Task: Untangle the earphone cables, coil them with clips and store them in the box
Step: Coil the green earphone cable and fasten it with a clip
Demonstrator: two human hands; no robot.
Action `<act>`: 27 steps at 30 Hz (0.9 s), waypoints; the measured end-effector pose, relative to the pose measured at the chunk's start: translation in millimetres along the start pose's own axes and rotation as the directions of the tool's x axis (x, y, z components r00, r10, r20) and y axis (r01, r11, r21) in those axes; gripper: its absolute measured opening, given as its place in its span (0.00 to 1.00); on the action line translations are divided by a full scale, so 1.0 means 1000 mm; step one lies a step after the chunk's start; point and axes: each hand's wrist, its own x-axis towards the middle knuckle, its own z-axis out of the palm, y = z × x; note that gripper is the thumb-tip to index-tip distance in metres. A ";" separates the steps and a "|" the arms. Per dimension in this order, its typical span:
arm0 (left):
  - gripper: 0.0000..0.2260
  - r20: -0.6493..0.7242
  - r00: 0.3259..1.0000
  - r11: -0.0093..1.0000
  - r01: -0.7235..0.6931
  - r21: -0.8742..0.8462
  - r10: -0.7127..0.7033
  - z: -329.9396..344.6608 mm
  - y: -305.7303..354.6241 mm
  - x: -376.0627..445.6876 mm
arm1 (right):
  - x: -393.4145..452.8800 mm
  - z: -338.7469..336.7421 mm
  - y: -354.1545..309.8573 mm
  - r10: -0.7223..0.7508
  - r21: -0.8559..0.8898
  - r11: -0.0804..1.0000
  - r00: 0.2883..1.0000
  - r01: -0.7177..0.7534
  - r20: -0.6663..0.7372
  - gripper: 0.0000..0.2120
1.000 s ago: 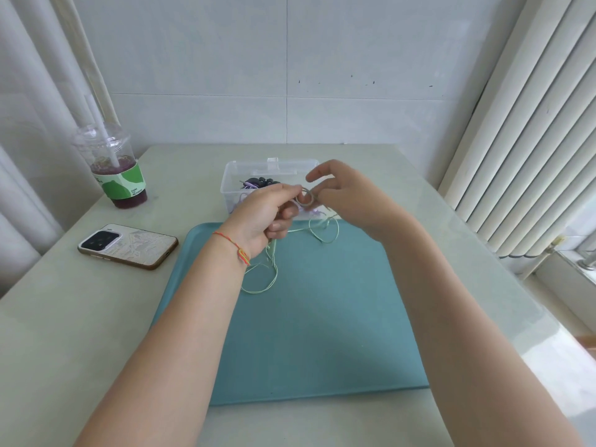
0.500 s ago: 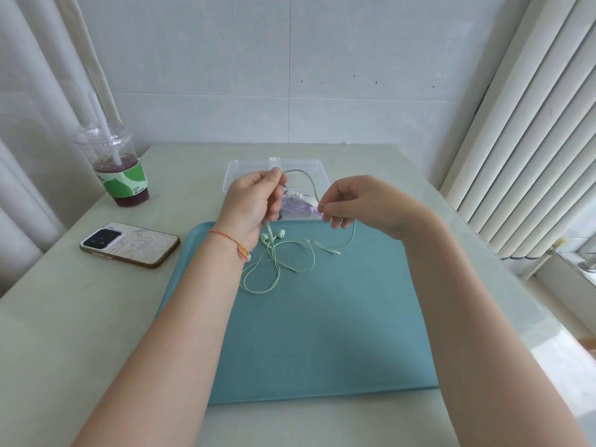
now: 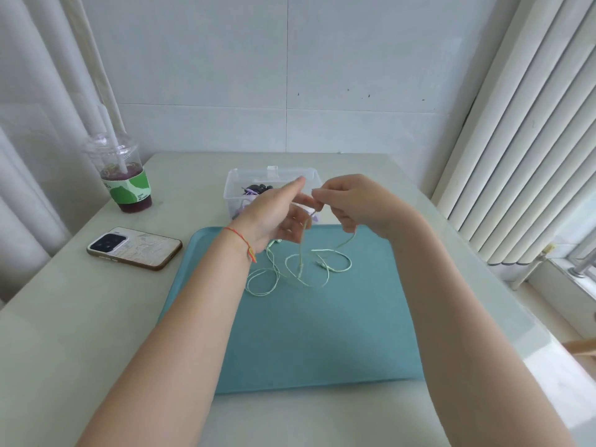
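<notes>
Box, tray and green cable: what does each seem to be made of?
Box: clear, glossy plastic by the look; its contents show through the walls.
Tray: teal, matte, probably plastic, with a raised rounded rim and no sheen.
Cable: thin, pale green, likely rubbery plastic sheathing; it lies in loose limp loops. The right hand pinches one end.

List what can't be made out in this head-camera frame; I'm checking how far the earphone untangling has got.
- Contents of the clear plastic box, head view: dark and purple items, partly behind the left hand, too small to identify.
- Where the pale green earphone cable meets the right hand: curled fingers hide the pinch.
- Earbuds: mostly hidden under the left wrist.
- Whether the loops on the teal tray are knotted: too thin to tell.
</notes>
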 end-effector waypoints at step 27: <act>0.17 0.059 0.998 0.999 0.034 0.008 -0.034 0.017 0.011 -0.044 | -0.021 -0.034 0.010 0.498 0.749 0.657 0.795 -0.086 -0.346 0.12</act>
